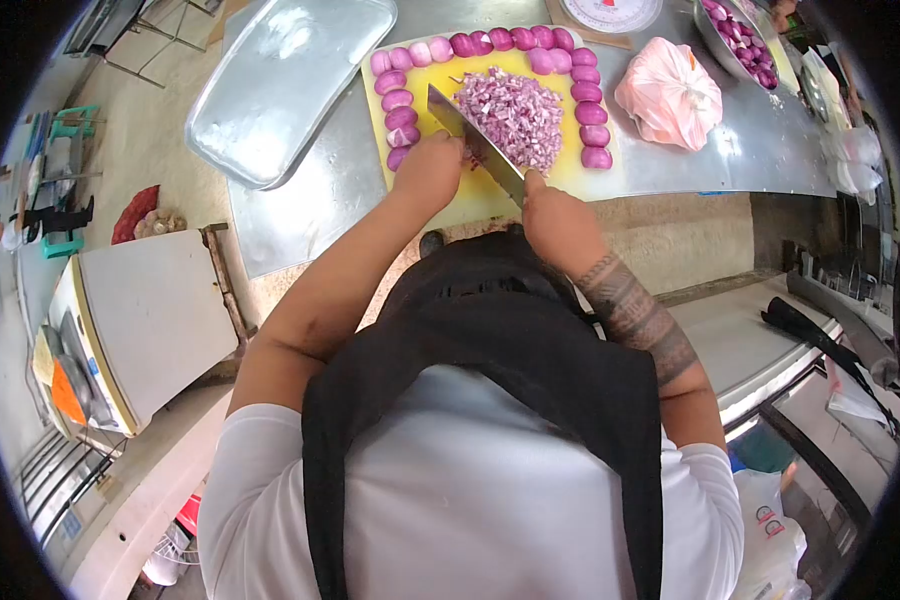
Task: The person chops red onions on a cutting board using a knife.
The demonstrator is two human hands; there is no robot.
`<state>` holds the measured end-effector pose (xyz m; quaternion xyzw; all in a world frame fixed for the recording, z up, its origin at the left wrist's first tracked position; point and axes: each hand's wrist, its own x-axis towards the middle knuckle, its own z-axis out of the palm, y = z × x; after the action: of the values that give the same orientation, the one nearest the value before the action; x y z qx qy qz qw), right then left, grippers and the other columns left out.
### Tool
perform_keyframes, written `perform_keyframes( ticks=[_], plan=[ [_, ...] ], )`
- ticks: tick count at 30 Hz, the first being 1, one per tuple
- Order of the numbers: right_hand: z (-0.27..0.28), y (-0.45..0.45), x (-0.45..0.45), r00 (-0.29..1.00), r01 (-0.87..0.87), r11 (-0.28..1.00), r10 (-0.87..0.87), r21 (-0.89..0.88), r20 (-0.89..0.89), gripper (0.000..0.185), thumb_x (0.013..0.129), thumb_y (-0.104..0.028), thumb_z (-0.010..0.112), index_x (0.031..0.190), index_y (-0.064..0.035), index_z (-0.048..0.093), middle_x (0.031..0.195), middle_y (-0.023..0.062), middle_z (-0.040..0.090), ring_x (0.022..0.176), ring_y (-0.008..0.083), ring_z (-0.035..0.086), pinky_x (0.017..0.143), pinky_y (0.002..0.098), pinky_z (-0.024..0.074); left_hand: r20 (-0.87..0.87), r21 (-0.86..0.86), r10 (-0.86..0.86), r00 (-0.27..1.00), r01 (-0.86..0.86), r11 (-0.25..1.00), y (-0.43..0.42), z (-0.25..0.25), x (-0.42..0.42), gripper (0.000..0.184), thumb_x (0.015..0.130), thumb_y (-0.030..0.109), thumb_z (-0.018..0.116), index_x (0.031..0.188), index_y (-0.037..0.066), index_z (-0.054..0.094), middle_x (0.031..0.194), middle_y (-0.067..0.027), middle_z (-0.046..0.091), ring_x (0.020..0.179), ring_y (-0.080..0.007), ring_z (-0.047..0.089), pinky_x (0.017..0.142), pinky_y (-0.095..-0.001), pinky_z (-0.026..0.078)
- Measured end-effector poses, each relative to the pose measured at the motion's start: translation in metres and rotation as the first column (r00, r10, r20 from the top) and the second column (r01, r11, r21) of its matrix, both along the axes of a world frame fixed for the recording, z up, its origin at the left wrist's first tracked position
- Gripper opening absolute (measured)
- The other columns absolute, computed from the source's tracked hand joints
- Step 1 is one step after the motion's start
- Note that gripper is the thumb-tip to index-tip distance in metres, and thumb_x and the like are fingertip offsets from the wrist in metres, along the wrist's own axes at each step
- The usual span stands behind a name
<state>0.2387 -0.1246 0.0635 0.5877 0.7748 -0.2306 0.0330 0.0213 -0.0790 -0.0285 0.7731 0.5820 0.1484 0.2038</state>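
My right hand (560, 222) is wrapped round the handle of a wide knife (478, 145), whose blade points up and left across a yellow cutting board (470, 205). My left hand (432, 172) is closed beside the blade's left side; what its fingers hold, if anything, is hidden. Chopped purple onion (515, 115) lies heaped just beyond the blade. Peeled onion pieces (397, 99) line the left, far and right edges of the board.
A metal tray (285, 85) lies at the left of the steel table (670, 172). On the right are a tied plastic bag (670, 95), a bowl of onions (740, 45) and a round scale (612, 12). A white box-like unit (160, 310) stands at lower left.
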Motion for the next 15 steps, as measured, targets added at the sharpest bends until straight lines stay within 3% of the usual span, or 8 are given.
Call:
perform_keyframes(
  ticks=[3, 8, 12, 15],
  plan=[
    [0.018, -0.002, 0.002, 0.999, -0.048, 0.998, 0.047, 0.037, 0.016, 0.019, 0.098, -0.013, 0.049, 0.113, -0.0027, 0.054, 0.088, 0.0231, 0.073, 0.084, 0.0436, 0.073, 0.073, 0.0556, 0.0568, -0.045, -0.012, -0.011, 0.999, 0.011, 1.000, -0.003, 0.008, -0.003, 0.017, 0.094, 0.015, 0.062, 0.098, 0.004, 0.074, 0.097, -0.0210, 0.069, 0.097, -0.0406, 0.068, 0.084, -0.0507, 0.054],
    [-0.004, -0.009, -0.004, 1.000, 0.001, 0.998, -0.001, 0.064, -0.009, 0.021, 0.098, -0.012, 0.048, 0.115, -0.0029, 0.055, 0.089, 0.0233, 0.074, 0.084, 0.0431, 0.073, 0.073, 0.0553, 0.0569, -0.111, 0.075, -0.063, 0.992, 0.072, 0.995, 0.005, 0.004, -0.007, 0.016, 0.092, 0.013, 0.062, 0.095, 0.004, 0.075, 0.093, -0.0197, 0.070, 0.095, -0.0403, 0.068, 0.083, -0.0506, 0.055],
    [0.024, -0.012, -0.016, 1.000, 0.028, 0.999, -0.028, 0.031, -0.013, 0.021, 0.097, -0.011, 0.048, 0.115, -0.0020, 0.055, 0.089, 0.0239, 0.073, 0.085, 0.0437, 0.073, 0.073, 0.0555, 0.0567, -0.114, 0.111, -0.094, 0.989, 0.107, 0.988, 0.003, 0.006, -0.013, 0.016, 0.092, 0.015, 0.065, 0.091, 0.002, 0.075, 0.091, -0.0195, 0.070, 0.092, -0.0399, 0.068, 0.082, -0.0507, 0.054],
    [-0.003, -0.008, -0.027, 0.996, 0.083, 0.996, -0.082, 0.030, -0.032, 0.020, 0.097, -0.012, 0.048, 0.113, -0.0009, 0.055, 0.089, 0.0243, 0.073, 0.085, 0.0444, 0.073, 0.074, 0.0556, 0.0566, -0.112, 0.141, -0.122, 0.986, 0.137, 0.980, 0.008, 0.005, -0.012, 0.017, 0.091, 0.016, 0.066, 0.089, 0.001, 0.074, 0.090, -0.0193, 0.070, 0.091, -0.0397, 0.067, 0.081, -0.0510, 0.054]
  ],
)
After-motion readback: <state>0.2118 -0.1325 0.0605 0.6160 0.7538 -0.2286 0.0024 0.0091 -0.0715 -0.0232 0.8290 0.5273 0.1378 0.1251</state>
